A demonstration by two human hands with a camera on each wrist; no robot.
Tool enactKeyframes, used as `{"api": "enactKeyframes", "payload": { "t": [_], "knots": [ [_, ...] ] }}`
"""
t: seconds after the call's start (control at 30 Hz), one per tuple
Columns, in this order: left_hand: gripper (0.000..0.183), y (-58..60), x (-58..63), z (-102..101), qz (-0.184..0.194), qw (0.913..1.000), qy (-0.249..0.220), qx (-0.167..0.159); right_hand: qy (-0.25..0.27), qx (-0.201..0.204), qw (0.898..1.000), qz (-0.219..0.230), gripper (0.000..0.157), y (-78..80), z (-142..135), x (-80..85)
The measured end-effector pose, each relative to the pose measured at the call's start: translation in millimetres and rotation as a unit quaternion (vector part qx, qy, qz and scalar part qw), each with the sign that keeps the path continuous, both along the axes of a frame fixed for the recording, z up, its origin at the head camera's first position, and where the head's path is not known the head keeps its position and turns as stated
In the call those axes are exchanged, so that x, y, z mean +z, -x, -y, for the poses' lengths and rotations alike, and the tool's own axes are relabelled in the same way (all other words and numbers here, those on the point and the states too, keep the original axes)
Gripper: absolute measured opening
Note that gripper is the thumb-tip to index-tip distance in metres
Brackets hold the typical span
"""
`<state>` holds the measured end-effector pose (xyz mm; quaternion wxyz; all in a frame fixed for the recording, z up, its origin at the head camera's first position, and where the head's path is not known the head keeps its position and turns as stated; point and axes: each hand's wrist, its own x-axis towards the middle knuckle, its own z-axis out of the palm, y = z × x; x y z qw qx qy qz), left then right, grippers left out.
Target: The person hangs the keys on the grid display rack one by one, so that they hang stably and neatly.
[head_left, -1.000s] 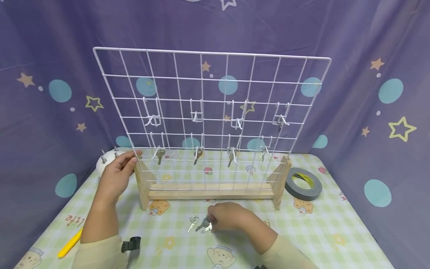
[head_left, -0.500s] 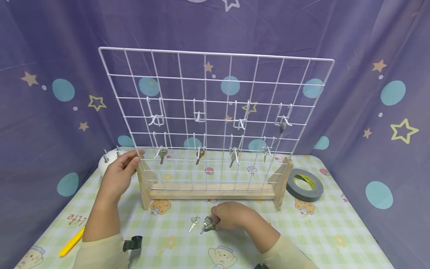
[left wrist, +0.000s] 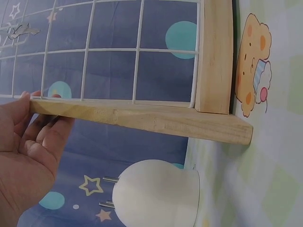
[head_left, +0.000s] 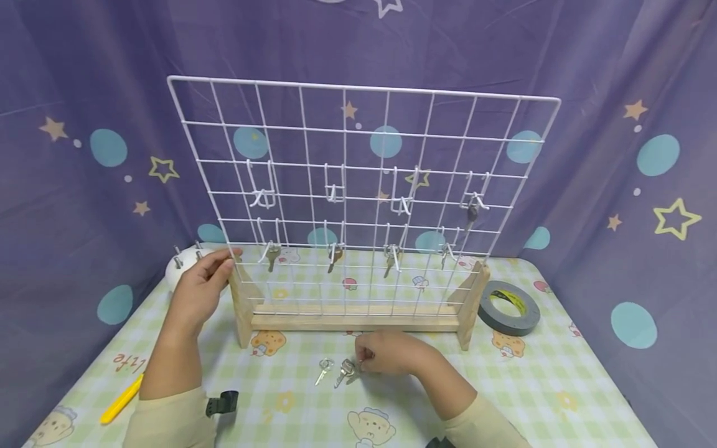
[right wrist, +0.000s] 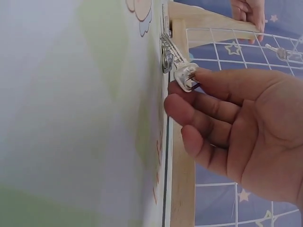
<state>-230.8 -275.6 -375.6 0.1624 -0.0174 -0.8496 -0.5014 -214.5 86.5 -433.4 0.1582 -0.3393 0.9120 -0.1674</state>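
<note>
My left hand (head_left: 197, 287) holds the upper end of the wooden side post (left wrist: 142, 120) of a white wire grid rack (head_left: 364, 134), thumb on one side and fingers on the other. My right hand (head_left: 392, 352) is low over the tablecloth in front of the rack. In the right wrist view its thumb and index finger pinch the head of a silver key (right wrist: 184, 75), whose blade points toward other keys. On the cloth to its left lie a silver key (head_left: 323, 371) and another key (head_left: 344, 372). Several keys, among them a brownish one (head_left: 334, 256), hang from the rack's hooks.
A grey tape roll (head_left: 508, 308) lies right of the rack. Behind my left hand stands a white rounded object (left wrist: 156, 194) with metal pins. A yellow stick-like tool (head_left: 122, 400) lies at the front left. Three upper hooks, including one white hook (head_left: 334, 193), show no key.
The right hand has drawn slightly up and right, away from the keys on the cloth, with one key between its fingers. The left hand stays on the post; the head view shifts slightly.
</note>
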Motion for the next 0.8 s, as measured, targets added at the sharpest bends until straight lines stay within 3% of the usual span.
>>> {"api": "enactKeyframes", "payload": {
  "t": [0.27,0.43,0.57,0.67,0.8],
  "knots": [
    [0.049,0.1,0.6,0,0.005,1.0,0.001,0.004,0.066,-0.009,0.998,0.006,0.007,2.4,-4,-1.6],
    [0.049,-0.3,1.4,-1,0.007,1.0,-0.001,0.001,0.152,-0.013,0.987,0.054,0.002,3.3,-6,0.7],
    [0.05,-0.6,1.4,0,0.01,0.9999,0.003,0.001,0.204,-0.02,0.977,0.067,0.005,3.0,-7,3.7],
    [0.05,-0.9,1.2,0,0.008,1.0,0.005,-0.002,0.258,-0.038,0.961,0.096,0.008,2.0,-7,7.0],
    [0.05,-1.3,0.6,0,0.003,1.0,0.006,-0.006,0.357,-0.032,0.922,0.149,0.013,0.6,-7,13.1]
  ]
}}
